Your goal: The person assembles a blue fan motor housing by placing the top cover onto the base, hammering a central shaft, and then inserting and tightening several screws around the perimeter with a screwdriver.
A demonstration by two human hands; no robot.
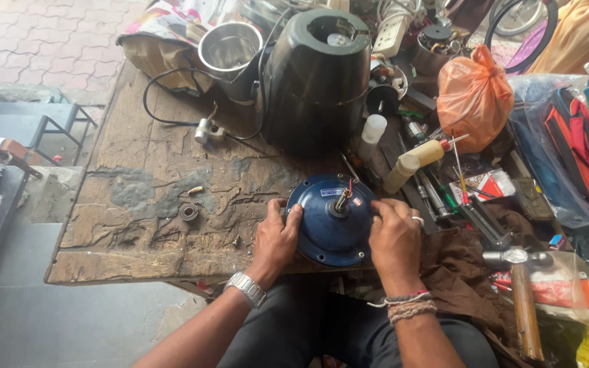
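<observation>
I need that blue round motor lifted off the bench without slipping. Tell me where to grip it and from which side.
Grip the blue motor housing by its round rim, on opposite sides, much as the left hand and right hand sit now. It lies flat on the wooden table, so the edge is open left and right. Probably avoid the top: the short shaft and wires stick up at the centre.

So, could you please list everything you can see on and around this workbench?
blue round motor housing: one, blue, bench front edge, between both hands
black appliance body: one, black, bench back
steel bowl: one, silver, back left
orange bag: one, orange, right
white bottles: two, cream, right of housing
hammer: one, wooden handle, lower right
metal ring: one, grey, left
wooden bench: one, brown
left hand: housing's left rim
right hand: housing's right rim
</observation>
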